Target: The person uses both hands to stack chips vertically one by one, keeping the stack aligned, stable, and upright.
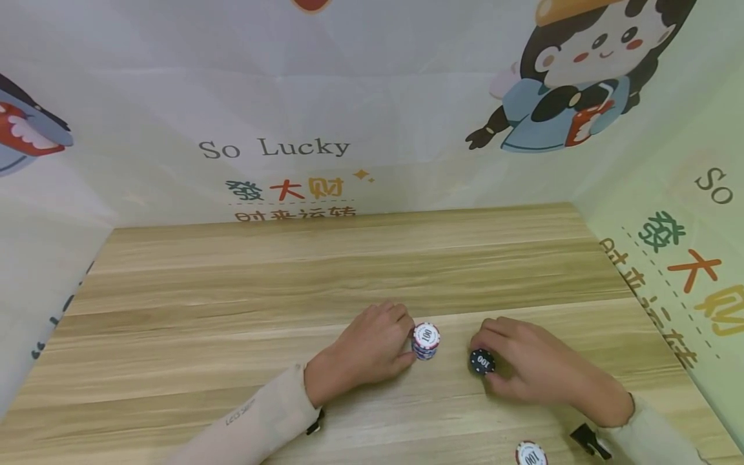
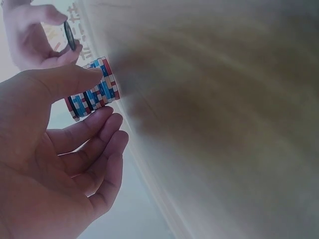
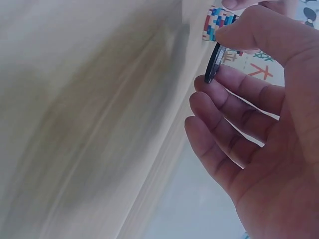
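Note:
A stack of poker chips [image 1: 426, 337] stands on the wooden table, topped by a white chip with a red edge marked 100. Thumb and fingertips of my left hand [image 1: 372, 342] hold it from the left side. The left wrist view shows the stack's [image 2: 94, 92] mixed red, white, blue and black edges. To the right, my right hand [image 1: 531, 361] pinches a black poker chip [image 1: 482, 361], also marked 100, between thumb and fingers. In the right wrist view this black chip [image 3: 214, 62] is seen nearly edge-on, and a gap separates it from the stack.
Another red-edged white chip [image 1: 531, 454] lies at the near edge of the head view. The wooden table [image 1: 232, 310] is bounded by a printed cloth backdrop [image 1: 407, 129] at the back and both sides. Black clips [image 1: 589, 441] show near each sleeve.

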Motion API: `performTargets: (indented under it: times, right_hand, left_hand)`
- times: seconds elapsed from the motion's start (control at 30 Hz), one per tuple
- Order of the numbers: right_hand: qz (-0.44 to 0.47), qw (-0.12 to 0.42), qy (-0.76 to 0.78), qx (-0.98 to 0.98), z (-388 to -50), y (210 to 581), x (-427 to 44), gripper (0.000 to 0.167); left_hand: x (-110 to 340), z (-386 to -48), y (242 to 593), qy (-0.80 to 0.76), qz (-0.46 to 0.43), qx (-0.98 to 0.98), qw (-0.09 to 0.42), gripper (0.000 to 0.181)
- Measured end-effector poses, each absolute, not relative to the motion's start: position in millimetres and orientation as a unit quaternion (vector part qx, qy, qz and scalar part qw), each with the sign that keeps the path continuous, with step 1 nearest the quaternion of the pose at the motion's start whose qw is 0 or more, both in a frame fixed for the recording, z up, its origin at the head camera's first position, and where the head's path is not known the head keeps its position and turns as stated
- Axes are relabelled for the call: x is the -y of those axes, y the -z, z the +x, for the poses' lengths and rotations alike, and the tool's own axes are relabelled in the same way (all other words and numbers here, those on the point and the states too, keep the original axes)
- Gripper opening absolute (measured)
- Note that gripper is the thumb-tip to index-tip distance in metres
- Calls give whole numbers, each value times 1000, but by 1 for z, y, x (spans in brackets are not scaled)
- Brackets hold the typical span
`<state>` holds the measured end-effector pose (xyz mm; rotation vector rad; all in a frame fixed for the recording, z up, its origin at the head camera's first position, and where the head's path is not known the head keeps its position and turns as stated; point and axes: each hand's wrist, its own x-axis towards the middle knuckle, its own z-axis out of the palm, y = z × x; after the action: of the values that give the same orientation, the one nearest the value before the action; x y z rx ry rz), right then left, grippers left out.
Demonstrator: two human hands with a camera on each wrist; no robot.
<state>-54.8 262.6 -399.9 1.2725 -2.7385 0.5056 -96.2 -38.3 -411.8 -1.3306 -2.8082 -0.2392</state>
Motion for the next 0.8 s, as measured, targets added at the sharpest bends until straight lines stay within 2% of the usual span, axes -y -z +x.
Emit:
performTargets:
  times: [0.4,0.8]
  right_hand:
    - [424,75,-176,885,-76,394,-236,33]
    - [436,91,-162,881,-85,388,-211,35]
  left_hand:
    - [39,-95,411,80,-424,902,13,40]
    - [39,-95,414,84,-433,896,41,36]
